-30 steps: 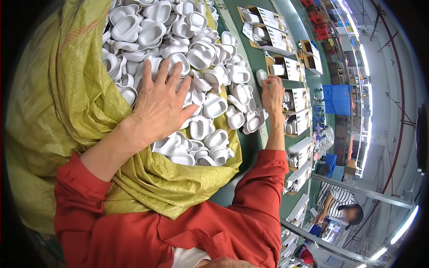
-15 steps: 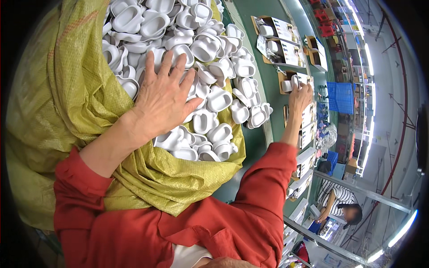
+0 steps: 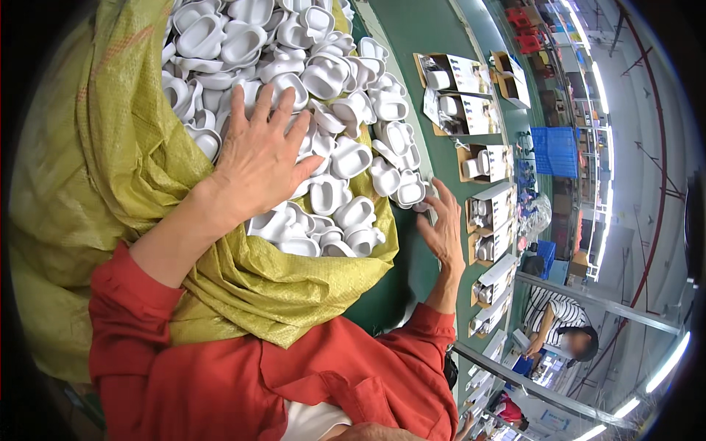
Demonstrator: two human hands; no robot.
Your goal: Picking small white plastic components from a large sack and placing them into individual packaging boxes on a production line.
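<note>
A heap of white plastic shells (image 3: pixel 243 40), each with an oval hollow, fills an opened yellow woven sack (image 3: pixel 125 125). My left hand (image 3: pixel 261 151) rests palm down on the heap, fingers spread, holding nothing that I can see. To the right, my right hand (image 3: pixel 443 231) is at the heap's edge, its fingers apart and stretched toward the outermost shell (image 3: pixel 410 189). Its fingertips are beside or touching a shell there; which of these I cannot tell. Beyond that hand, an open carton (image 3: pixel 463 163) holds white parts (image 3: pixel 479 163).
A row of open cartons (image 3: pixel 482 283) with white parts runs along the green table (image 3: pixel 419 29). Two more open cartons (image 3: pixel 471 114) stand farther off. A blue crate (image 3: pixel 555 152) is beyond the row. Another person in a striped shirt (image 3: pixel 555 312) works at the right.
My right hand has left the carton and come back toward me to the heap's right edge. A white part is left in that carton. My left hand stays on the heap.
</note>
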